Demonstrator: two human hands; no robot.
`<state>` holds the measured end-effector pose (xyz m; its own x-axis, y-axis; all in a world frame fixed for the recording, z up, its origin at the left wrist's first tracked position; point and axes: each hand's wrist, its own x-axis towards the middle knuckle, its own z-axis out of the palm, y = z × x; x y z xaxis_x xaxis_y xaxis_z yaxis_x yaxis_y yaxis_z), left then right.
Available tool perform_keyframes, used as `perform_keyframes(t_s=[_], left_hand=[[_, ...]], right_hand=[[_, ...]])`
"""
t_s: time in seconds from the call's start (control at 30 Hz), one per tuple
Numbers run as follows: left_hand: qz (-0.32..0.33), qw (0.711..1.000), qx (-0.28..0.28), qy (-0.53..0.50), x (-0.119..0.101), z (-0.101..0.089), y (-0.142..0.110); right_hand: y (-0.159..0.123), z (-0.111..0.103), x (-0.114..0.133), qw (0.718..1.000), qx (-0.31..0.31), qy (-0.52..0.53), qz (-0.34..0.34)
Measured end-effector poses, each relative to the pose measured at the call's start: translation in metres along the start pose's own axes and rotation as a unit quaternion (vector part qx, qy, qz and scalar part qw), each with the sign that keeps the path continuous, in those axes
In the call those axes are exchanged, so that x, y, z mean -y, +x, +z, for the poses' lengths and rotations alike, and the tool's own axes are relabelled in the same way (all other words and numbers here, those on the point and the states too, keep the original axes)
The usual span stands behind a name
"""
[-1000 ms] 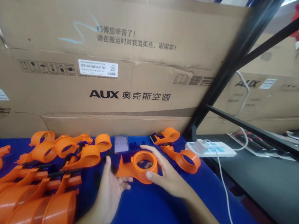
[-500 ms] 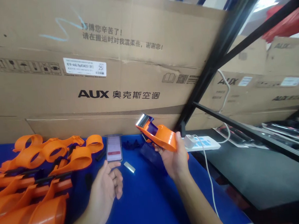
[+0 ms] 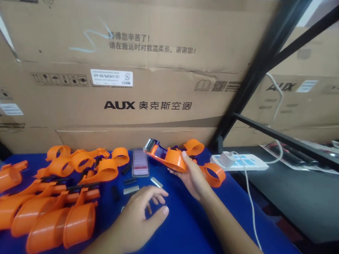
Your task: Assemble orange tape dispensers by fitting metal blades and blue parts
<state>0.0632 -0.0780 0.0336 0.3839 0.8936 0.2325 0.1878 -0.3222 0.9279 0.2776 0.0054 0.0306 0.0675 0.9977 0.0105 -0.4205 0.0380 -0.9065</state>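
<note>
Head view: your right hand, fingers wrapped on the ring of the orange dispenser, holds it above the tabletop, metal-edged end raised. Your left hand, empty, fingers loosely half open, is near a metal strip. The dispenser looks light, stiff, slightly slippery; grip the ring, clear of the edge

A large cardboard box stood at twelve o'clock, behind the blue table at six o'clock. At two o'clock, a black metal frame was slanted, and at four, there was a grey surface.
</note>
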Motion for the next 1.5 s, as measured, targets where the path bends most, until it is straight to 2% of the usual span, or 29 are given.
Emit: perform_keyframes(t_s=[0.07, 0.13, 0.23, 0.27, 0.33, 0.4, 0.47, 0.5, 0.57, 0.73, 0.93, 1.1, 1.23, 1.37, 1.5], left_hand=[[0.047, 0.997, 0.011, 0.067, -0.013, -0.015, -0.002], [0.087, 0.988, 0.002, 0.13, -0.018, -0.04, -0.001], [0.097, 0.967, -0.089, 0.217, -0.006, -0.102, 0.006], [0.084, 0.951, -0.115, 0.276, 0.001, -0.128, 0.008], [-0.013, 0.891, -0.141, 0.431, 0.018, -0.183, 0.011], [-0.073, 0.862, -0.18, 0.469, 0.036, -0.231, 0.011], [-0.118, 0.844, -0.189, 0.488, 0.053, -0.264, 0.008], [-0.137, 0.839, -0.184, 0.493, 0.061, -0.273, 0.006], [-0.164, 0.833, -0.169, 0.501, 0.076, -0.28, 0.007], [-0.178, 0.822, -0.154, 0.519, 0.104, -0.272, 0.019], [-0.158, 0.811, -0.166, 0.538, 0.101, -0.283, 0.026], [-0.134, 0.805, -0.202, 0.542, 0.079, -0.291, 0.025], [-0.107, 0.81, -0.215, 0.536, 0.046, -0.288, 0.023], [-0.041, 0.817, -0.267, 0.51, 0.005, -0.266, 0.019], [0.025, 0.85, -0.282, 0.445, -0.024, -0.237, 0.017]], right_hand=[[-0.005, 0.005, -0.004, 0.999, 0.028, -0.007, 0.035], [-0.009, 0.009, -0.009, 0.996, 0.054, -0.011, 0.068], [-0.013, 0.015, -0.017, 0.991, 0.084, -0.023, 0.1], [-0.013, 0.016, -0.02, 0.99, 0.092, -0.028, 0.108], [-0.014, 0.019, -0.024, 0.987, 0.103, -0.034, 0.119], [-0.015, 0.021, -0.027, 0.985, 0.113, -0.037, 0.123], [-0.016, 0.022, -0.027, 0.984, 0.122, -0.042, 0.126], [-0.016, 0.023, -0.027, 0.983, 0.124, -0.045, 0.126], [-0.017, 0.024, -0.025, 0.983, 0.126, -0.048, 0.126], [-0.019, 0.025, -0.024, 0.984, 0.117, -0.054, 0.119], [-0.021, 0.026, -0.025, 0.981, 0.133, -0.069, 0.119], [-0.021, 0.026, -0.026, 0.98, 0.139, -0.072, 0.119], [-0.02, 0.025, -0.028, 0.982, 0.128, -0.073, 0.119], [-0.022, 0.029, -0.026, 0.979, 0.134, -0.081, 0.131], [-0.04, 0.048, -0.025, 0.965, 0.169, -0.046, 0.197]])
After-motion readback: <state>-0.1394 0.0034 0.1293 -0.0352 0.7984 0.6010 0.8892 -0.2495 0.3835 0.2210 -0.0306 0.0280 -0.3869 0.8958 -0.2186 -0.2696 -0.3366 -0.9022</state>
